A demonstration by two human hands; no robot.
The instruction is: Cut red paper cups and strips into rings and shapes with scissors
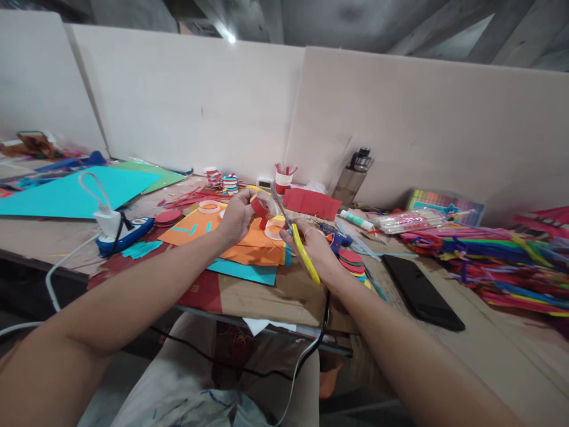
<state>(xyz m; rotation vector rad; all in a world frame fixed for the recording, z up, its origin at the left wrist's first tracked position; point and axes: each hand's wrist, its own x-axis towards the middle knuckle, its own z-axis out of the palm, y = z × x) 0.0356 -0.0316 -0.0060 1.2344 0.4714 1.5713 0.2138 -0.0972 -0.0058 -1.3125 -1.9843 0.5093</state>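
Note:
My left hand (239, 218) is closed around a red paper ring (259, 207) with a pale inner side, held up over the table. Yellow-handled scissors (306, 254) are in my right hand (313, 244), their blades tilted up and left beside the ring. Whether the blades touch it I cannot tell. Below my hands lie orange paper sheets (260, 255) with a blue sheet (249, 273) under them. One white ring (208, 206) rests on the orange paper at the left, and another white ring (274, 229) sits between my hands.
Right of my hands are a blue glue gun (338, 240), stacked paper discs (351, 259), a black phone (422, 292) and pipe cleaners (498, 255). Left are a power strip (127, 234) with a plugged-in charger, red discs (168, 217) and a turquoise sheet (80, 191). A bottle (351, 181) stands behind.

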